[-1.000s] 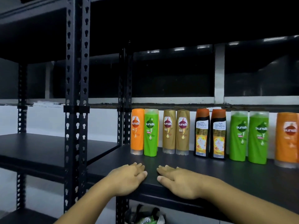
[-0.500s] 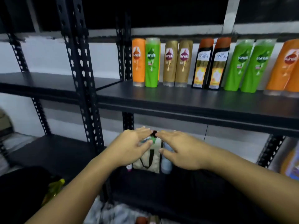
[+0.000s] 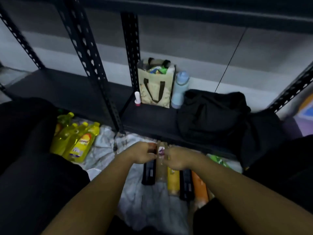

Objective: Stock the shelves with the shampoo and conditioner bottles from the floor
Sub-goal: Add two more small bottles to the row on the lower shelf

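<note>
The shampoo bottles (image 3: 172, 180) lie side by side on a white cloth (image 3: 152, 204) on the floor, just in front of the bottom shelf (image 3: 152, 119), probably laid out for easy picking. The left hand (image 3: 144, 153) meets the black bottle (image 3: 149, 173) and the right hand (image 3: 177, 158) the tan bottle (image 3: 160, 173). Blur hides whether either hand grips.

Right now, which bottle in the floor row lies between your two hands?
The tan bottle with the purple-and-white label: second from left in the row, flanked by the left black bottle and the yellow bottle.
</note>
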Motion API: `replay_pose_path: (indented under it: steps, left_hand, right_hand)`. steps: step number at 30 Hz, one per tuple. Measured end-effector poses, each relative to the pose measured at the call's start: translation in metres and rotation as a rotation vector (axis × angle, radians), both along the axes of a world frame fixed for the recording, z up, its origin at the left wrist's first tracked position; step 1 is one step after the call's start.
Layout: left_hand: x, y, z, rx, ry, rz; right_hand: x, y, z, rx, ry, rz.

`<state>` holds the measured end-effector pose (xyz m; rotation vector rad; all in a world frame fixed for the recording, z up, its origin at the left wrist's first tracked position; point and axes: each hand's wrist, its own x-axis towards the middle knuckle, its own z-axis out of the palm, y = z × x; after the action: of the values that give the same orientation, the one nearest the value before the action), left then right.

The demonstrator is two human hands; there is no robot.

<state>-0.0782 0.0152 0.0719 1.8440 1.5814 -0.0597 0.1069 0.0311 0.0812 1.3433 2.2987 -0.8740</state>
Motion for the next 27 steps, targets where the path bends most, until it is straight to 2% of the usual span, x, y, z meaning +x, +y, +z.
replay_pose_path:
  steps: [5,13,20,24,27]
  left_hand:
    - [-0.007,-0.001,-0.059,-0.180,0.066,0.073]
    - [-0.013,0.015,-0.128,-0.292,0.000,0.192]
    - [-0.011,0.026,-0.186,-0.322,-0.158,0.443]
    - [-0.008,0.027,-0.204,-0.359,-0.250,0.607]
    - [-0.004,0.031,-0.213,-0.306,-0.224,0.659]
  right_hand:
    - [-0.009,-0.012,-0.056,-0.129,-0.036,-0.054]
    - [-0.011,0.006,-0.131,-0.245,0.042,-0.364]
    - [-0.021,0.030,-0.183,-0.192,0.216,-0.726]
    - [-0.032,0.037,-0.199,-0.182,0.207,-0.791]
    - [-0.037,0.047,-0.207,-0.121,0.181,-0.816]
